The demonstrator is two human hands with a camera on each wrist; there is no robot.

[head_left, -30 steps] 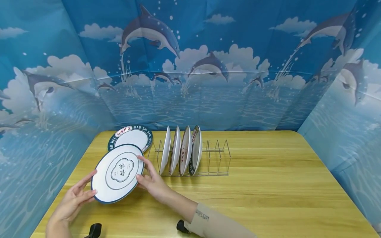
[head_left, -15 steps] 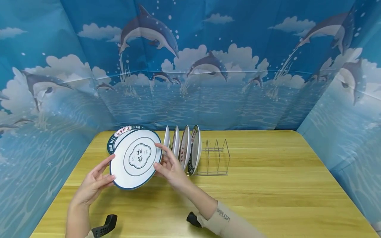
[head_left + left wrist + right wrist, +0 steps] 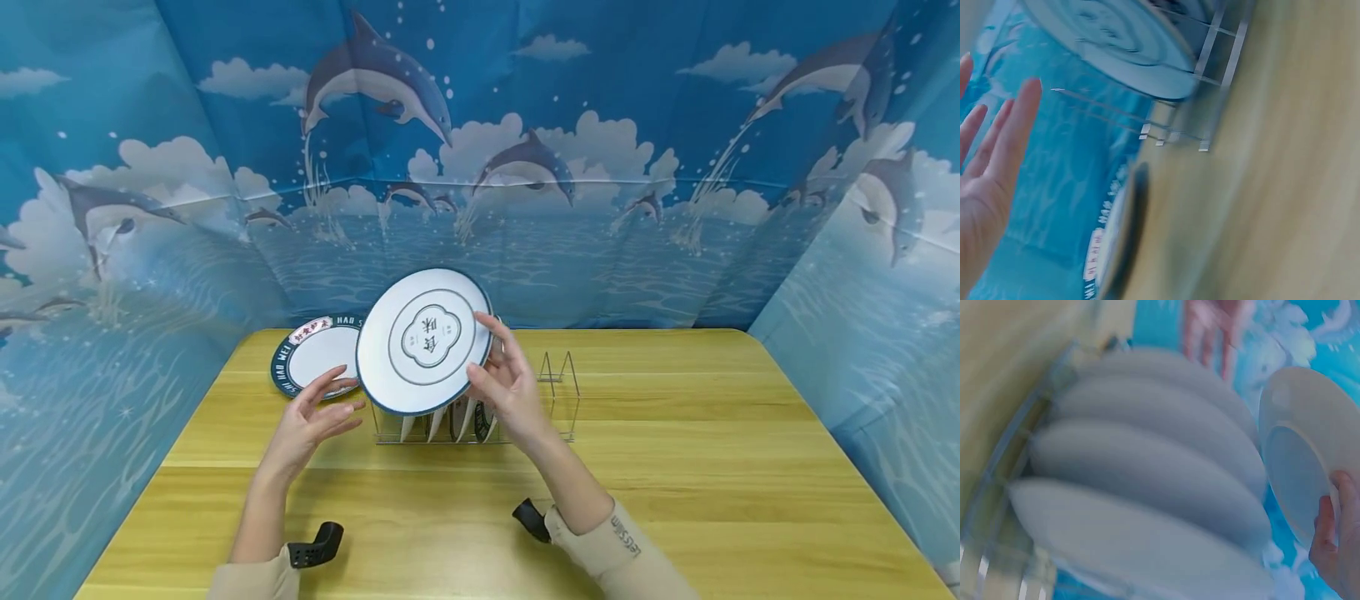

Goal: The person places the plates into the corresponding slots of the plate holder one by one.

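Moved rightward, a round white blue-rimmed plate (image 3: pixel 424 337) is pinched by the right grip (image 3: pixel 513 387); the left grip (image 3: pixel 306 423) is spread, unloaded. Four white plates (image 3: pixel 1147 465) are wire-racked; one dark-rimmed round plate (image 3: pixel 318 350) is unracked, centre-left.

Plates number six: one held plate (image 3: pixel 424 342), one lying plate (image 3: pixel 322 354) on the single surface (image 3: pixel 712 467), four racked plates (image 3: pixel 1141 537). Wire rack (image 3: pixel 1235 56), one. Hands number two, left hand (image 3: pixel 311 421) and right hand (image 3: pixel 512 390); sleeves (image 3: pixel 255 581), two.

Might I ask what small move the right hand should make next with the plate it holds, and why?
Probably shift the plate toward the right end of the rack: the right hand pinches it, raised, and free slots show there, with four plates standing farther left.
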